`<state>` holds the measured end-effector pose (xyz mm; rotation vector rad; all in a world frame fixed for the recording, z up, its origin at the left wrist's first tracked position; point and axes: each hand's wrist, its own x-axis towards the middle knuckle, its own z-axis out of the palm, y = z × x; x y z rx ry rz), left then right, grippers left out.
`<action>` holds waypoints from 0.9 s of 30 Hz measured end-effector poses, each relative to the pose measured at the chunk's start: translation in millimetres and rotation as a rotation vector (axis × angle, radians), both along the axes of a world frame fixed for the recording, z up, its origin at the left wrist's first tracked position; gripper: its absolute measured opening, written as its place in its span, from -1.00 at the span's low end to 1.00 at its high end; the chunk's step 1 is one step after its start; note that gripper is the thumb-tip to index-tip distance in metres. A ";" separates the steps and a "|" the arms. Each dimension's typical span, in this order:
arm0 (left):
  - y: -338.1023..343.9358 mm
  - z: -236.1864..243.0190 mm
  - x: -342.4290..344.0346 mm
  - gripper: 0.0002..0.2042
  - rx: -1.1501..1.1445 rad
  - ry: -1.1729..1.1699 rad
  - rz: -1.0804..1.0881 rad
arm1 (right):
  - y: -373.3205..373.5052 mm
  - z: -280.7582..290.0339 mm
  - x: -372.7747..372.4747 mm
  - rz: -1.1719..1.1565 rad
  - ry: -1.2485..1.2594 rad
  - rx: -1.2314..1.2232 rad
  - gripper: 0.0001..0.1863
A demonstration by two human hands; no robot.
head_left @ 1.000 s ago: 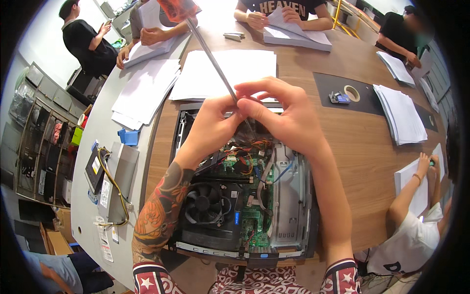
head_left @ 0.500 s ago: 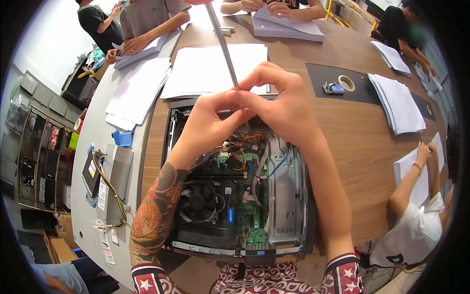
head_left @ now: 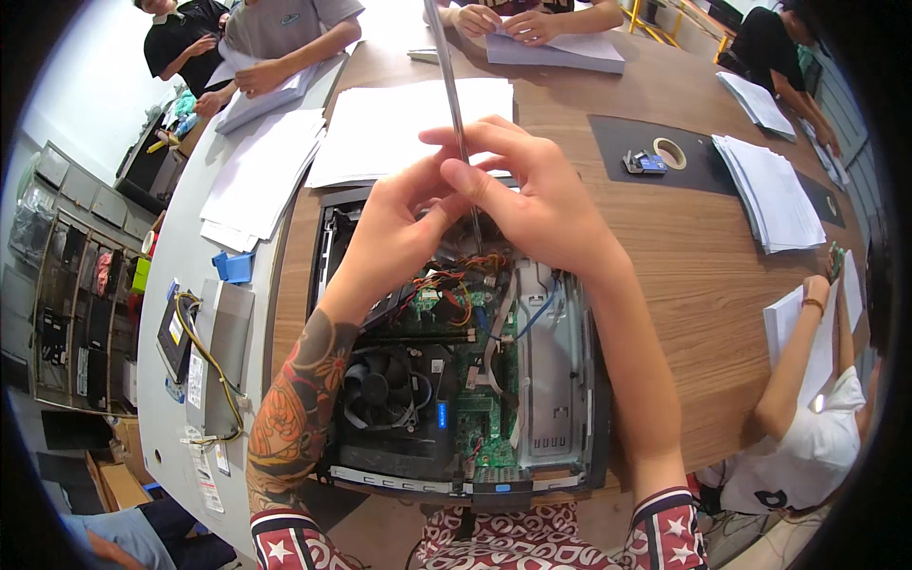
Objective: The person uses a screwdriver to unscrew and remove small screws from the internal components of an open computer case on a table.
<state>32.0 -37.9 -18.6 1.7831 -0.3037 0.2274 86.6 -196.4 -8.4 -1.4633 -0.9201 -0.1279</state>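
An opened desktop computer case [head_left: 560,418] lies flat in front of me, its green board, wires and black cooling fan [head_left: 380,385] exposed. A long screwdriver [head_left: 445,71] stands nearly upright over its far part; only the metal shaft shows, and the handle is above the picture. My right hand [head_left: 541,204] is closed around the shaft, with its thumb and fingers on it. From the other side, my left hand [head_left: 389,218] pinches at the shaft, its fingertips partly hidden behind the right thumb. Below my hands the shaft reaches down by the bundled coloured wires [head_left: 489,264].
A metal power supply [head_left: 223,332] with cables and a blue plastic piece [head_left: 233,267] lie to the left. Paper stacks [head_left: 380,119] lie beyond the case. A tape roll [head_left: 669,153] sits at the right. Several people handle paper around the table.
The screwdriver has come more upright and its handle has left the picture. My right fingers have opened out somewhat and shifted around the shaft. The lower shaft now shows below my hands.
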 end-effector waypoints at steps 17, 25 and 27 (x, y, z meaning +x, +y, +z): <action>1.9 0.9 -0.3 -0.72 0.169 0.017 -0.161 | -7.5 3.7 -2.1 -0.194 0.004 -0.143 -0.65; -6.3 3.8 -4.0 -0.73 0.070 -0.026 -0.098 | 1.0 1.4 -4.4 -0.118 0.061 -0.158 -0.63; -10.0 -2.4 -6.5 -0.73 0.150 -0.050 -0.183 | 0.2 -0.4 -4.3 -0.149 0.088 -0.197 -0.53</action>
